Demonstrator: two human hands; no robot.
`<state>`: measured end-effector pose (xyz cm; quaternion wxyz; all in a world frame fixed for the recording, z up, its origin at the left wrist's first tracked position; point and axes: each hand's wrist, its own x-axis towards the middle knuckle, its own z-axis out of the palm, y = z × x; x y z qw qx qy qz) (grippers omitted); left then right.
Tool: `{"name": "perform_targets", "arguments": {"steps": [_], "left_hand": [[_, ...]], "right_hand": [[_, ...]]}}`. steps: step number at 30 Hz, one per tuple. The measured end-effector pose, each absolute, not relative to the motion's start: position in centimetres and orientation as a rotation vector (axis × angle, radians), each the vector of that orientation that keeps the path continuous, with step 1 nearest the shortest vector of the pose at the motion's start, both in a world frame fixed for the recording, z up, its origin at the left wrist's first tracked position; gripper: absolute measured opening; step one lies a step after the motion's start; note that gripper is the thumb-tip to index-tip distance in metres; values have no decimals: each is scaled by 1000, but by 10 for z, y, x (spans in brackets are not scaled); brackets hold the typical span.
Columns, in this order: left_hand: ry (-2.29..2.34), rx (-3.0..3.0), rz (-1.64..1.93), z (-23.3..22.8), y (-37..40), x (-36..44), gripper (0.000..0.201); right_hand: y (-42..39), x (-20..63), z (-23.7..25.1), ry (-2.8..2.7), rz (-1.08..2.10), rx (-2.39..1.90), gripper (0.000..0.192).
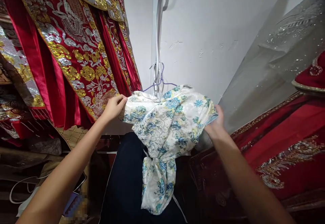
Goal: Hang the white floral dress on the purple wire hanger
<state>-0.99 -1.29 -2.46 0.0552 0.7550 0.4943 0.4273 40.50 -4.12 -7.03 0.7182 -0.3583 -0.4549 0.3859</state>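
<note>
A white dress (162, 126) with blue and yellow flowers hangs in front of me on a thin purple hanger (161, 78). It has short sleeves and narrows at the waist, with its lower part hanging down over my dark trousers. My left hand (116, 106) is closed on the edge of the sleeve at the left. At the right, my right hand (216, 120) grips the other sleeve's cuff, its fingers partly hidden behind the cloth. Between the two hands the dress is spread sideways. Its back cannot be seen.
Red costumes with gold and silver sequins (88, 58) hang close on the left. A white vertical strip (156, 31) runs up the wall above the hanger. On the right are sheer sparkling fabric (286, 48), a red shoe (312, 76) and red beaded cloth (286, 139). A white cable (15, 190) lies lower left.
</note>
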Motion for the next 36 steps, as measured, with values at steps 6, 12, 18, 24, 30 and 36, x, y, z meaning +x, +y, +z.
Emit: {"name": "perform_targets", "arguments": {"steps": [6,12,18,24,30,36], "left_hand": [[1321,2373,1276,10,-3,33,36],[1265,2614,1327,66,6,84,33],[1042,2633,1225,32,-19,93,29],[744,2423,1202,-8,-54,100,39],[526,2075,1119,1,-81,103,42],[440,1707,1071,14,-85,94,41]], "right_hand": [[-38,392,-12,-899,956,-755,30],[-81,377,-9,-861,846,-599,40],[-134,366,-45,-1435,1436,-682,104],[-103,323,-63,-1867,932,-918,64],[-73,298,-79,-2063,108,-993,105],[-50,282,-64,-2032,-72,-922,75]]}}
